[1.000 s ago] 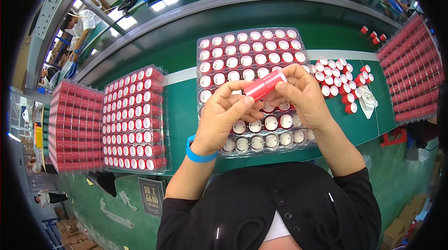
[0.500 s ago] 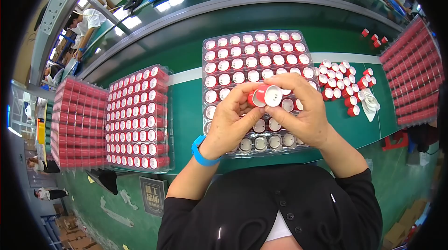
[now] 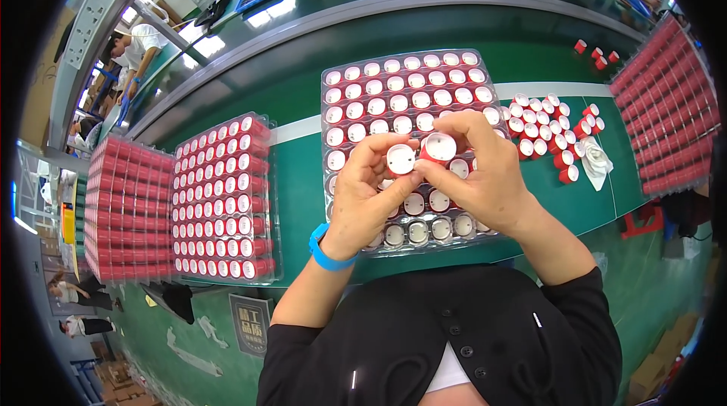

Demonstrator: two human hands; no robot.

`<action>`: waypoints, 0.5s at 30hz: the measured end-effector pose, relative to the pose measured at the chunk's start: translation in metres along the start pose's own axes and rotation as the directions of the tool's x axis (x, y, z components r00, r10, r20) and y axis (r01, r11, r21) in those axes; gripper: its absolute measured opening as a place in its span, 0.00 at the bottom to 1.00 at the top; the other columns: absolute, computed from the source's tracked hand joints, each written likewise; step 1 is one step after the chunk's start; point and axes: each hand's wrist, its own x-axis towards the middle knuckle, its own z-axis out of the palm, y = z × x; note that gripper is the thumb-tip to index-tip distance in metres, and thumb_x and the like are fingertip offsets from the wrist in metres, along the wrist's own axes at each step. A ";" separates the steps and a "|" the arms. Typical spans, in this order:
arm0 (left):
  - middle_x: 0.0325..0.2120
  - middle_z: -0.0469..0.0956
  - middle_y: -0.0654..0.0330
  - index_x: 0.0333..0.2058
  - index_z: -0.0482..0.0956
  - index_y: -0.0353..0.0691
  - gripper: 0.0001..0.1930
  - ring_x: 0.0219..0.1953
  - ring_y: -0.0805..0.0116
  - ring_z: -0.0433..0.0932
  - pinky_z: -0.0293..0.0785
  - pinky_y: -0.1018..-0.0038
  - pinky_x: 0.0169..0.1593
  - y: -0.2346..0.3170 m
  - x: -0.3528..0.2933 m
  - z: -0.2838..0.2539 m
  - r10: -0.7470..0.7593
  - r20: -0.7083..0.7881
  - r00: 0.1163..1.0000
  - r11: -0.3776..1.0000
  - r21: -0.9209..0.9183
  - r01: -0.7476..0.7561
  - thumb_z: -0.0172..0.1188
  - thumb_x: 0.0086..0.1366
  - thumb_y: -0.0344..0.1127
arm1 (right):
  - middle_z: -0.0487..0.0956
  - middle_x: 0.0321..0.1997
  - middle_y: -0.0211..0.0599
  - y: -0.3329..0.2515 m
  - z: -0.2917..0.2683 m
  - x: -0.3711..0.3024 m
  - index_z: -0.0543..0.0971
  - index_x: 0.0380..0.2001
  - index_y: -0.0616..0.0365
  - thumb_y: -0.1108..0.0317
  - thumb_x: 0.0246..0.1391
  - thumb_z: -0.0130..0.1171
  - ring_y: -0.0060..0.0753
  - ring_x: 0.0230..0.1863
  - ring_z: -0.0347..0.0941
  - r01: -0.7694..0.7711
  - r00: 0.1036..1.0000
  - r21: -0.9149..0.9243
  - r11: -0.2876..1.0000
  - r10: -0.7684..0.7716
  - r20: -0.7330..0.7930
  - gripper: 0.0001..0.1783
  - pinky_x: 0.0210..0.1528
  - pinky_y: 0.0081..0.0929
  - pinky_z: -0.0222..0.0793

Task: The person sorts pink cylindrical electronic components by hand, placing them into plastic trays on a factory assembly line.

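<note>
Above a clear plastic tray (image 3: 324, 141), I hold two small red cylinders with white round faces, side by side. My left hand (image 3: 357, 198) is closed around one red-and-white cylinder (image 3: 400, 159), its face turned up toward me. In my right hand (image 3: 491, 179) a second red-and-white cylinder (image 3: 439, 148) is pinched between thumb and fingers. The tray below is filled with rows of like pieces, white faces up; the nearest row looks greyer. My hands hide part of its middle. A blue band (image 3: 324, 244) circles my left wrist.
Stacked trays of red pieces (image 3: 223, 198) stand at left, with a taller stack (image 3: 129, 209) beyond. Loose red-and-white cylinders (image 3: 545, 124) cluster at right beside a crumpled white cloth (image 3: 597, 163). Another tray stack (image 3: 666, 107) rises far right. A metal rail (image 3: 379, 8) bounds the bench's far side.
The two cylinders have moved apart slightly, and the left one has turned so its white face shows. My view has shifted a little; both hands keep their hold.
</note>
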 end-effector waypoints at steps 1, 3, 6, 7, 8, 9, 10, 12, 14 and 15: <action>0.48 0.76 0.58 0.54 0.71 0.34 0.20 0.52 0.71 0.77 0.76 0.73 0.54 0.004 0.000 0.003 -0.019 -0.013 1.000 0.999 -0.038 0.018 0.63 0.63 0.22 | 0.79 0.37 0.37 0.001 0.001 -0.001 0.77 0.43 0.60 0.72 0.46 0.73 0.29 0.36 0.79 0.000 1.000 -0.001 1.000 0.000 0.000 0.21 0.37 0.26 0.76; 0.48 0.77 0.58 0.54 0.71 0.34 0.22 0.52 0.71 0.76 0.76 0.74 0.53 0.002 0.001 0.005 -0.038 -0.024 0.999 0.996 -0.077 0.036 0.64 0.63 0.23 | 0.80 0.37 0.39 0.003 0.001 -0.003 0.77 0.42 0.59 0.70 0.46 0.74 0.32 0.35 0.80 0.051 0.998 -0.079 0.996 -0.048 0.043 0.20 0.35 0.26 0.77; 0.50 0.76 0.57 0.56 0.71 0.33 0.23 0.53 0.71 0.76 0.76 0.74 0.55 -0.002 -0.001 0.001 -0.051 0.000 0.999 0.992 -0.114 0.050 0.64 0.63 0.22 | 0.81 0.39 0.42 0.003 -0.004 -0.004 0.77 0.43 0.59 0.70 0.47 0.73 0.35 0.40 0.82 0.140 0.982 -0.188 0.972 -0.111 0.155 0.20 0.36 0.26 0.78; 0.49 0.77 0.56 0.56 0.71 0.32 0.22 0.52 0.70 0.77 0.76 0.73 0.55 -0.001 -0.001 0.001 -0.035 0.006 0.999 0.992 -0.125 0.036 0.63 0.64 0.22 | 0.81 0.39 0.42 0.001 -0.004 -0.004 0.77 0.43 0.59 0.70 0.47 0.73 0.35 0.40 0.82 0.141 0.982 -0.188 0.972 -0.112 0.155 0.20 0.36 0.26 0.78; 0.49 0.78 0.55 0.56 0.71 0.32 0.22 0.51 0.69 0.78 0.76 0.71 0.55 -0.001 -0.001 0.001 -0.020 0.012 1.000 0.991 -0.135 0.021 0.63 0.64 0.22 | 0.81 0.39 0.42 -0.003 -0.003 -0.002 0.77 0.43 0.60 0.71 0.48 0.72 0.36 0.39 0.81 0.169 0.979 -0.144 0.975 -0.149 0.140 0.19 0.37 0.26 0.78; 0.49 0.78 0.55 0.56 0.71 0.32 0.22 0.51 0.69 0.78 0.76 0.71 0.55 0.001 -0.001 0.001 -0.018 0.011 1.000 0.991 -0.135 0.020 0.63 0.64 0.22 | 0.80 0.39 0.43 -0.005 -0.003 -0.001 0.77 0.43 0.60 0.71 0.49 0.71 0.36 0.38 0.81 0.199 0.975 -0.100 0.975 -0.186 0.123 0.18 0.37 0.26 0.77; 0.49 0.78 0.55 0.56 0.71 0.32 0.22 0.51 0.69 0.78 0.77 0.72 0.55 0.003 -0.001 0.002 -0.047 -0.015 0.999 0.985 -0.167 0.044 0.63 0.64 0.22 | 0.80 0.39 0.43 -0.004 -0.003 -0.002 0.77 0.43 0.60 0.71 0.49 0.71 0.36 0.38 0.81 0.200 0.974 -0.099 0.975 -0.187 0.125 0.18 0.37 0.26 0.77; 0.48 0.78 0.56 0.56 0.71 0.32 0.22 0.50 0.70 0.78 0.77 0.72 0.54 0.005 -0.001 0.002 -0.074 -0.044 0.996 0.978 -0.200 0.064 0.64 0.64 0.22 | 0.79 0.41 0.44 -0.002 -0.005 -0.003 0.78 0.42 0.61 0.74 0.50 0.69 0.38 0.37 0.80 0.143 0.983 -0.035 0.989 -0.138 0.122 0.16 0.38 0.27 0.77; 0.47 0.79 0.56 0.55 0.72 0.32 0.21 0.50 0.70 0.78 0.77 0.73 0.54 0.006 -0.001 0.002 -0.078 -0.061 0.995 0.983 -0.173 0.066 0.64 0.63 0.21 | 0.79 0.43 0.45 -0.003 -0.007 -0.002 0.78 0.42 0.61 0.76 0.50 0.68 0.38 0.37 0.79 0.119 0.982 0.002 0.993 -0.118 0.147 0.15 0.39 0.27 0.77; 0.47 0.79 0.56 0.55 0.72 0.32 0.21 0.50 0.70 0.78 0.77 0.73 0.54 0.004 -0.002 0.001 -0.078 -0.065 0.995 0.983 -0.174 0.065 0.64 0.63 0.21 | 0.78 0.44 0.45 -0.003 -0.007 -0.001 0.78 0.41 0.61 0.78 0.50 0.67 0.38 0.37 0.79 0.094 0.980 0.037 0.995 -0.099 0.171 0.14 0.39 0.27 0.77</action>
